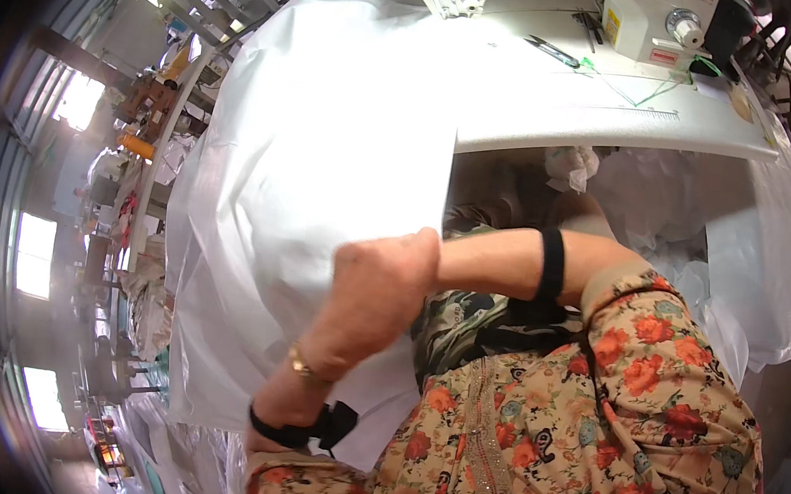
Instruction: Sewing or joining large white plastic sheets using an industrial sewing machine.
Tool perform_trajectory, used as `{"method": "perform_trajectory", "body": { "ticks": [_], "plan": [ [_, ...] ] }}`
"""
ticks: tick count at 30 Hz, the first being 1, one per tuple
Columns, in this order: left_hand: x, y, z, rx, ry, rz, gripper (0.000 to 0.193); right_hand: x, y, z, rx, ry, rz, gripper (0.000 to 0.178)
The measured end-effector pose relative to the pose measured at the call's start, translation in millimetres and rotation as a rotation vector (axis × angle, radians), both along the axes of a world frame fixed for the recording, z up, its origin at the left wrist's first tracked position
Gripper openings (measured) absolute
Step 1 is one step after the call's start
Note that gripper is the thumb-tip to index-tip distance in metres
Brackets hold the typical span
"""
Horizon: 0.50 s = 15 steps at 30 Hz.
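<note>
A large white cloth [349, 138], smooth and slightly shiny, spreads over the left of the sewing table [617, 125] and hangs down its front. My left hand [367, 292] is closed at the near end of the cloth's right edge, pinching the material, and looks slightly blurred. From the right, my right forearm [494, 258] reaches across to the same spot. My right hand is mostly hidden behind the left one, so its fingers do not show. The sewing machine [627, 22] stands beyond, its needle area [457, 1] at the cloth's far edge.
Thread snips [552, 51] and green thread [634, 98] lie on the tabletop. White material [760, 263] hangs at the table's right end, with more piled underneath. Cluttered work tables [149, 185] and windows [35, 255] line the left side.
</note>
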State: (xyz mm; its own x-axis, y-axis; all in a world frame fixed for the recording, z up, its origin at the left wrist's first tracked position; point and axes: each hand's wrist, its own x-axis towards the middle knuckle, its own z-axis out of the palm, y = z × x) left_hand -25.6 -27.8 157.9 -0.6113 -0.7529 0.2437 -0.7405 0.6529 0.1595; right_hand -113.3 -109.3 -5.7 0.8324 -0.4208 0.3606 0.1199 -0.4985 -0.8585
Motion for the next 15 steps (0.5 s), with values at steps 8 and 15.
{"method": "perform_trajectory", "body": {
  "ticks": [8,15],
  "plan": [
    [-8,37,-95,-0.031,0.273,0.221,0.006,-87,-27,63,0.036,0.601,-0.073,0.030],
    [-33,31,-80,0.015,0.508,0.100,0.011,-110,-150,124,0.100,0.718,-0.760,0.032]
  ]
}}
